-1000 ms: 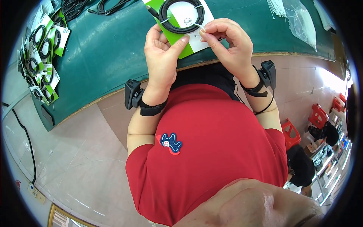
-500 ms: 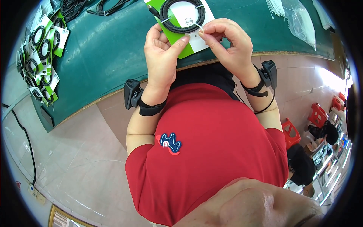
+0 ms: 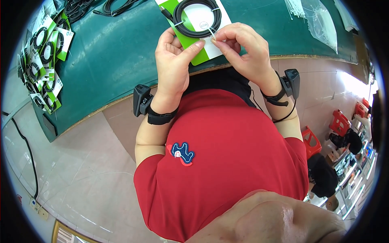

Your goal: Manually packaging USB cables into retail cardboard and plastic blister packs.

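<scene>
A coiled black braided cable lies against a green and white backing card, held by white ties at several spots around the coil. My left hand grips the card's lower left edge, thumb in front and fingers behind. My right hand is closed, thumb against forefinger, on a thin white cable tie at the coil's lower right. The cable's black plug points to the upper left.
Several carded cables are heaped at the left end of the green table. Loose black cables lie at the far left. White cable ties and a clear plastic bag are at the far right. Red stools stand at right.
My right hand has shifted slightly left and down with the tie, whose end now points more downward. The card and coil have moved slightly to the right and down.
</scene>
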Tool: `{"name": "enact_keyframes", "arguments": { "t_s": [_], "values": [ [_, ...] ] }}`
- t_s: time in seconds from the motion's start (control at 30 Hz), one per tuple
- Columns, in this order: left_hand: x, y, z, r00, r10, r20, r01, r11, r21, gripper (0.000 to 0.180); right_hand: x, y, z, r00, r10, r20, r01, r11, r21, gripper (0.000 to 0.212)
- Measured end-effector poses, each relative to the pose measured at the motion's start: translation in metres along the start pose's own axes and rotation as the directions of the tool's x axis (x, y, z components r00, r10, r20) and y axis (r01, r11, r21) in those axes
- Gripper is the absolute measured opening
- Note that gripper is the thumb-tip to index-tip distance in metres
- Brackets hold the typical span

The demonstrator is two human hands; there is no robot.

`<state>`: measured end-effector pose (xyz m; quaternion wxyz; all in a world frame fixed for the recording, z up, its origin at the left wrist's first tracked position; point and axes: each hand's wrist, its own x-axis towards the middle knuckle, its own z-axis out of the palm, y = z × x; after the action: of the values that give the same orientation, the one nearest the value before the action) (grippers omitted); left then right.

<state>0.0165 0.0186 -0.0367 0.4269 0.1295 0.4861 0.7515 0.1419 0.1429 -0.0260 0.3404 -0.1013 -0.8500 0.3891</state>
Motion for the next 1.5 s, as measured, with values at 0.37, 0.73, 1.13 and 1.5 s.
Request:
{"name": "enact_keyframes", "arguments": {
  "t_s": [0.37, 0.73, 1.13, 1.5],
  "values": [
    [-0.004, 0.000, 0.000, 1.000, 0.024, 0.005, -0.024, 1.000, 0.003, 0.047, 0.002, 0.000, -0.002, 0.981, -0.179, 0.076, 0.192, 0.954, -0.230, 0.015],
    [-0.007, 0.006, 0.000, 1.000, 0.015, 0.012, -0.015, 1.000, -0.025, 0.049, -0.004, 0.021, -0.019, 0.933, 0.358, -0.016, -0.331, 0.877, 0.349, 0.022],
    [-0.008, 0.006, 0.005, 1.000, -0.013, 0.020, 0.015, 0.995, -0.099, 0.050, -0.015, 0.019, -0.009, 0.796, 0.490, 0.357, -0.604, 0.605, 0.519, 0.025],
    [-0.008, 0.012, 0.007, 0.995, -0.089, 0.046, 0.095, 0.985, -0.143, 0.050, -0.015, 0.020, -0.005, 0.983, 0.161, 0.090, -0.174, 0.971, 0.163, 0.028]
  ]
}}
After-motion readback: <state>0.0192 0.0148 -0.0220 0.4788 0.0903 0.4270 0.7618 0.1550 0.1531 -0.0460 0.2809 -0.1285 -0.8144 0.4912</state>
